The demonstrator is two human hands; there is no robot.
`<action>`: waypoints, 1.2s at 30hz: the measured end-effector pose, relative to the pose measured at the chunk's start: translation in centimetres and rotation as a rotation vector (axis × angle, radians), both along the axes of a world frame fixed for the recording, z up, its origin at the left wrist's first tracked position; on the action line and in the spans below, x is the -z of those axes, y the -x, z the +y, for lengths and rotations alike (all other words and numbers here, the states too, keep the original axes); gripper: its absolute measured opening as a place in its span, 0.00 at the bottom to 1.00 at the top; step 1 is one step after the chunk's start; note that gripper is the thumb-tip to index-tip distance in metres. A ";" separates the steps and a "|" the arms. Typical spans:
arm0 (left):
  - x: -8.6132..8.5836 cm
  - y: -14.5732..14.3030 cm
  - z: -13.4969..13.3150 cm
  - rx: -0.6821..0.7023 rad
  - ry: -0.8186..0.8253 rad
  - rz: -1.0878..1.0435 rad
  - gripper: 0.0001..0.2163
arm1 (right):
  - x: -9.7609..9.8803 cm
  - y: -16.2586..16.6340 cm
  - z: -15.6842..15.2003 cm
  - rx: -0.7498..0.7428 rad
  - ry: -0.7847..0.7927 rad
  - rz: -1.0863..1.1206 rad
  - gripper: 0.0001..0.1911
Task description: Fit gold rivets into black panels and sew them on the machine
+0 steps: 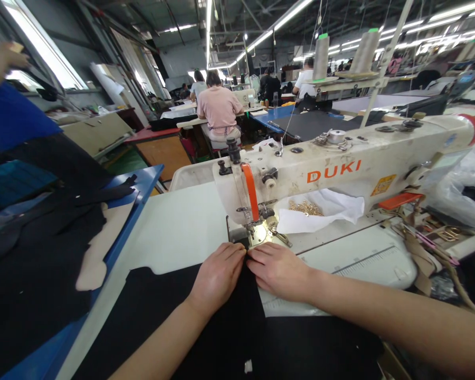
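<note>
A large piece of black fabric lies across the front of a sewing machine marked DUKI, one narrow end running up to the needle area. My left hand is closed on the fabric's left side, fingertips just in front of the presser foot. Close against it, my right hand pinches the fabric's right edge. Fingertips of both hands nearly meet, hiding the bit of cloth between them. A lamp lights the metal needle plate beyond my fingers.
White paper holding small gold metal pieces rests behind the needle. To the left, a blue table bears dark fabric pieces. A person in a blue top stands there. Thread cones stand above the machine; other people sit farther back.
</note>
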State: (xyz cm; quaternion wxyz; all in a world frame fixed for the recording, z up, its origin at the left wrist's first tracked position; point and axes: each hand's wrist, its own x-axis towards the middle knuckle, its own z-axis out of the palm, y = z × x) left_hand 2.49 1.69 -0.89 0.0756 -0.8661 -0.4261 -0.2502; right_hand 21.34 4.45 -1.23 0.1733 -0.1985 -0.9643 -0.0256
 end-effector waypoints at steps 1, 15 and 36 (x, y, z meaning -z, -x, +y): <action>0.0 0.0 0.0 -0.002 0.002 -0.001 0.09 | 0.0 0.0 0.0 0.001 -0.001 0.004 0.08; -0.1 -0.3 -0.3 -0.026 0.037 -0.050 0.10 | 0.2 0.2 0.3 -0.026 -0.057 -0.044 0.07; 0.6 -1.3 2.6 -0.011 -0.032 -0.004 0.09 | 0.5 -1.0 3.0 0.005 -0.106 -0.051 0.05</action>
